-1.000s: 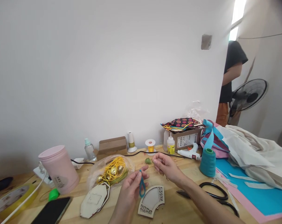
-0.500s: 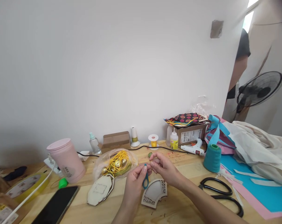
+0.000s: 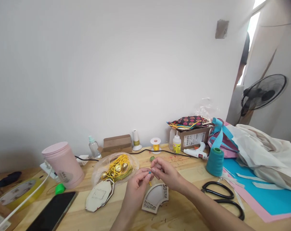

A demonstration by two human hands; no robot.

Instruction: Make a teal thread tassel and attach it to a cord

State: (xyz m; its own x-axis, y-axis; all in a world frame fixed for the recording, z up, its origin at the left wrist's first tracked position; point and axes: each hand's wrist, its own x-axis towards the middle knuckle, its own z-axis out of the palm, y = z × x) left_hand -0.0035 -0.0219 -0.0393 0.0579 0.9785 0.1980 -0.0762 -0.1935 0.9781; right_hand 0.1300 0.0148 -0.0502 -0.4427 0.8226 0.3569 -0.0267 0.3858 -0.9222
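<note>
My left hand (image 3: 137, 186) is closed, with thumb and forefinger pinching a small teal piece (image 3: 149, 172); only its tip shows, so its kind is unclear. My right hand (image 3: 168, 175) meets it from the right, thumb and fingers pinched together near the teal tip. What the right fingers hold, if anything, is hidden. Just below both hands lies a fan-shaped wooden frame (image 3: 155, 198) with cut-out lattice ends, and a bit of yellow cord (image 3: 150, 183) shows above it. A small green ball-like thing (image 3: 152, 158) rests right behind the fingertips.
Left stand a pink tumbler (image 3: 63, 165), a phone (image 3: 52, 211) and a bag of yellow cords with gold bells (image 3: 118, 168) beside octagonal plates (image 3: 98, 195). Right are black-handled scissors (image 3: 218, 191), a teal thread cone (image 3: 215, 162), a glue gun (image 3: 195, 151) and a glue bottle (image 3: 176, 144).
The teal loop that hung below my left fingers is out of sight; just a small tip shows between them. The view has shifted slightly, and the person by the doorway is less visible.
</note>
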